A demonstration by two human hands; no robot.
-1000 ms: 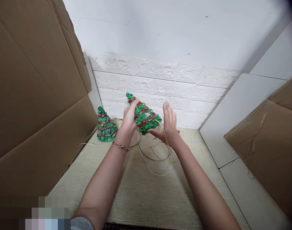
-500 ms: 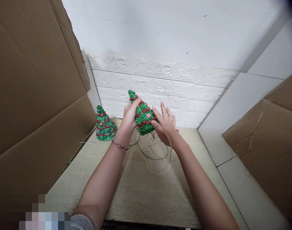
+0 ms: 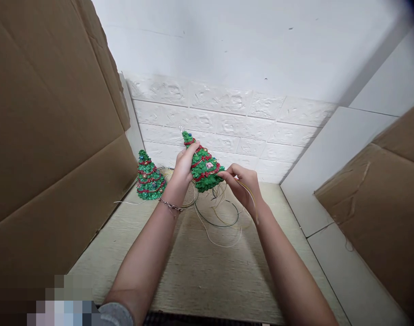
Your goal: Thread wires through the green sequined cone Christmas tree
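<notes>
Gripping a green glittered Christmas tree tilted in the air, the left hand clamps around its middle, while the right hand pinches thin pale wires just beside its lower edge. A second glittered tree stands to the left on a beige mat, near looped wires.

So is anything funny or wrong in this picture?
Yes, the wires look messy. They lie in loose loops on the table and poke out under the tree in the left hand, like a tangle. The other tree stands upright.
</notes>
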